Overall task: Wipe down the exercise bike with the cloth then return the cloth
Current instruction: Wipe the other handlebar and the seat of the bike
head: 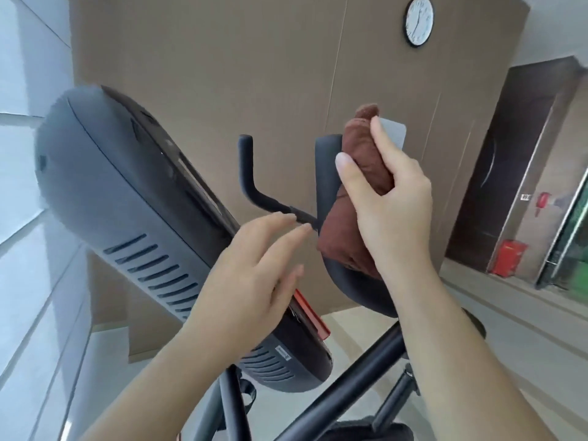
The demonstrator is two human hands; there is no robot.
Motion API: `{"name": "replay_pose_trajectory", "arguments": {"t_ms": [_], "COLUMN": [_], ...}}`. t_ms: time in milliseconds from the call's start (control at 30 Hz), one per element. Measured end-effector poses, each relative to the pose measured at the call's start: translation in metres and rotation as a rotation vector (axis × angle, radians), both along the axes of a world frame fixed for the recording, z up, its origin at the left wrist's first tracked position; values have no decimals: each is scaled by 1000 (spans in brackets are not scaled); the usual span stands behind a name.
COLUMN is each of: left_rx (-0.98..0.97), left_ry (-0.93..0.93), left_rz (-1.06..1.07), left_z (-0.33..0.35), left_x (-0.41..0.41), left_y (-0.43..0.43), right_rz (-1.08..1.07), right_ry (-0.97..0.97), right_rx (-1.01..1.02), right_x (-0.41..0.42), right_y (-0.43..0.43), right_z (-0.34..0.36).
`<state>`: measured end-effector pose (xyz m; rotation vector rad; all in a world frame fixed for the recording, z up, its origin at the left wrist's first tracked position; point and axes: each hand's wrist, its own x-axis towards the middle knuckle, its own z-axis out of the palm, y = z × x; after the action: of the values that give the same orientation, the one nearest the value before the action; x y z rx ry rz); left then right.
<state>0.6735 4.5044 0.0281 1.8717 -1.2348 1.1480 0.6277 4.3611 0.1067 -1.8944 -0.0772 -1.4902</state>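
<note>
With the right hand clenched round the brown cloth on the bike's padded handlebar and the left hand spread empty beside it, best wrap the grip fully and rub along its curve

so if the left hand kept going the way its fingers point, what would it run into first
Most likely the black handlebar just past the fingertips of the left hand, then the brown cloth that the right hand holds against the handlebar. Depth is hard to judge from this one view, so the fingers could pass in front of the bar.

No readable text: small label on bike housing too blurred.
</note>
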Motion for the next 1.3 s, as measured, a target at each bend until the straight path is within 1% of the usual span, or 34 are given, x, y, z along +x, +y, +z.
{"name": "replay_pose_trajectory", "arguments": {"t_ms": [33,100,200,267,367,433,533,600,667,767,800,867,933,1033,1100,1167,1300], "left_rx": [31,55,80,72,29,21,22,29,26,20,19,15,3,-14,-52,-85,-50], "left_ry": [-107,-236,-354,-390,-433,-464,-480,-479,-478,-491,-498,-514,-526,-509,-447,-368,-273], "left_rz": [74,190,318,370,403,415,423,427,430,431,434,434,431,442,429,372,196], "left_z": [-1,-2,-6,-11,-17,-22,-24,-24,-24,-26,-26,-27,-27,-28,-31,-35,-42], "left_x": [4,11,20,25,28,29,31,31,31,32,32,33,35,33,29,20,5], "left_y": [5,14,21,23,26,28,32,32,32,32,32,32,32,29,23,13,-10], "right_rz": [-6,-50,-309,-422,-476,-549,-649,-617,-488,-367,-364,-433,-483,-446,-460,-504,-527], "right_ry": [2,25,91,86,35,13,44,69,50,-118,-137,-71,-25,-30,-27,-11,52], "right_rx": [40,59,-88,-140,-119,-171,-252,-271,-208,-65,-42,-53,-70,-51,-114,-224,-400], "right_x": [-1,-1,3,4,5,2,-9,-17,-21,-11,-4,8,11,2,-4,-9,-22], "right_y": [4,12,25,29,25,22,16,10,12,29,35,42,39,25,16,6,-21], "right_z": [0,-2,-14,-23,-40,-59,-90,-97,-86,-47,-33,-17,-23,-50,-70,-87,-105]}}
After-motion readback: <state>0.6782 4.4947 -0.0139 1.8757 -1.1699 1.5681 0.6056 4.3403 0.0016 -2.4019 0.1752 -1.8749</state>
